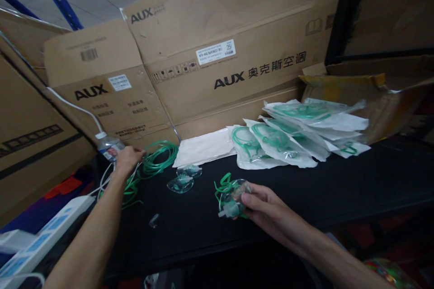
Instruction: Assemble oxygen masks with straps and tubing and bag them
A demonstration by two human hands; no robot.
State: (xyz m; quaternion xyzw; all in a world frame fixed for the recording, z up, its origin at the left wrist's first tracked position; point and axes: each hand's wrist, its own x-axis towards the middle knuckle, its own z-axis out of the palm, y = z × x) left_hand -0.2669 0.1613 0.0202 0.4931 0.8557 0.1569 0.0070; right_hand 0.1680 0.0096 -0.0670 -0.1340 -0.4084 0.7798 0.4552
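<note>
My right hand (262, 203) grips a clear oxygen mask (233, 198) above the black table, its thumb and fingers closed on the mask's edge. A green strap (224, 182) loops up from that mask. My left hand (128, 160) reaches to the back left, its fingers pinched at the edge of a coil of green tubing (158, 159); the grip is partly hidden. Green straps (130, 192) lie in a tangle below that wrist. Between my hands, two more clear masks (181, 184) rest on the table. A small clear plastic piece (153, 220) lies nearer to me.
Sealed packs (259, 144) with green-tubed masks are spread and stacked at the back right, beside white flat packs (203, 146). A bottle (109, 146) stands behind my left hand. A power strip (47, 235) with white cables lies left. Large cartons (224, 22) wall the back.
</note>
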